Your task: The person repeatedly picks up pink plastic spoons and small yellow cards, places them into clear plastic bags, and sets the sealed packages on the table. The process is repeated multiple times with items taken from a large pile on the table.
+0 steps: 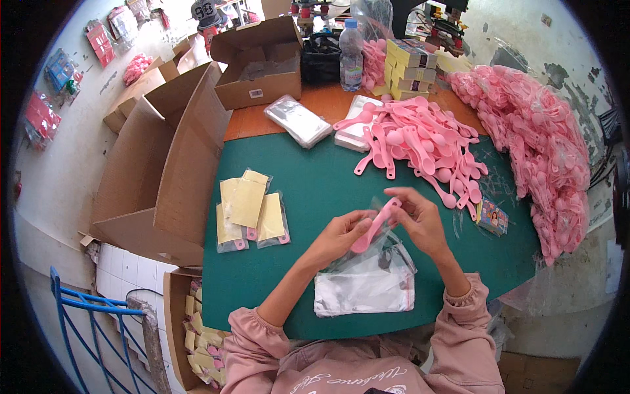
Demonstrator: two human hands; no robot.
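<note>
Over the middle of the green mat, my left hand [346, 232] pinches a clear plastic bag [376, 205]. My right hand [418, 218] grips the upper end of a pink measuring spoon [376, 227], which slants between both hands against the film. How far the spoon is inside the bag I cannot tell. Just below my hands lies a stack of clear bags [364, 289]. Farther off, a loose heap of pink spoons [426, 141] spreads over the mat. To the left lie several packed bags [248, 202] with cream cards and pink handles.
A large pile of bagged pink spoons [525, 138] borders the right. Small printed cards [492, 217] lie nearby, with card stacks [410, 65] at the back. Cardboard boxes [187, 171] stand left; a low box [176, 322] holds packed bags. A water bottle [351, 56] stands behind.
</note>
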